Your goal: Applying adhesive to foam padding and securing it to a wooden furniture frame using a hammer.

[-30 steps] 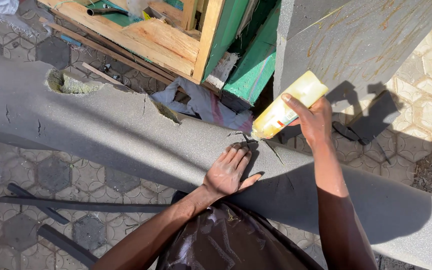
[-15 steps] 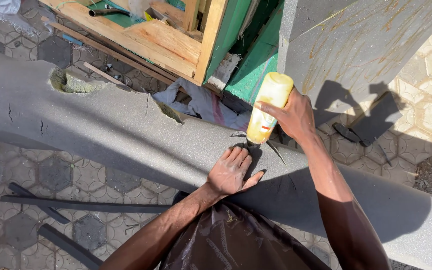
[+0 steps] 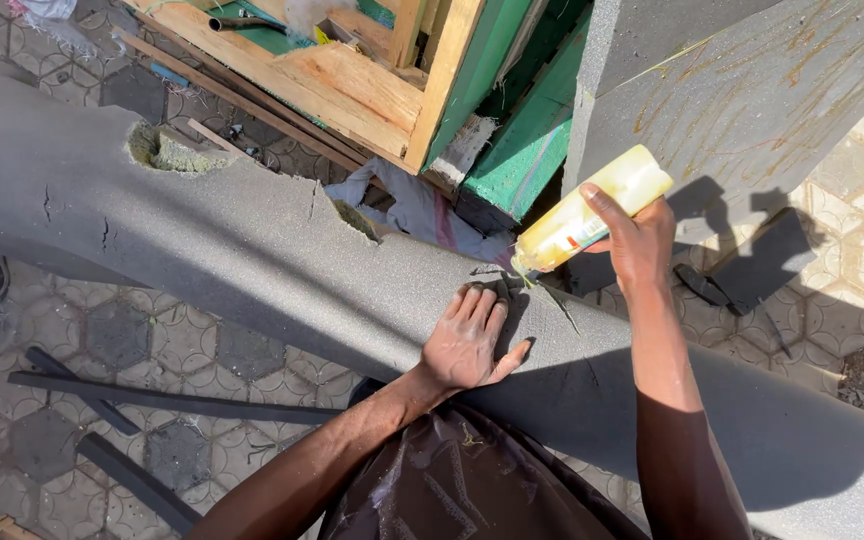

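One yellow glue bottle [image 3: 592,208], clasped in the right hand [image 3: 640,240], tips its nozzle onto one long grey foam slab [image 3: 252,260]. The left hand [image 3: 467,340] presses flat, fingers spread, beside the nozzle. Patterned paving [image 3: 182,345] lies below, outdoors.

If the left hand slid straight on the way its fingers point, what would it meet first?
The left hand lies flat on the grey foam slab, fingers pointing up toward the slab's far edge. First in that line looks to be the tip of the yellow bottle held by the right hand, though depth is unclear.
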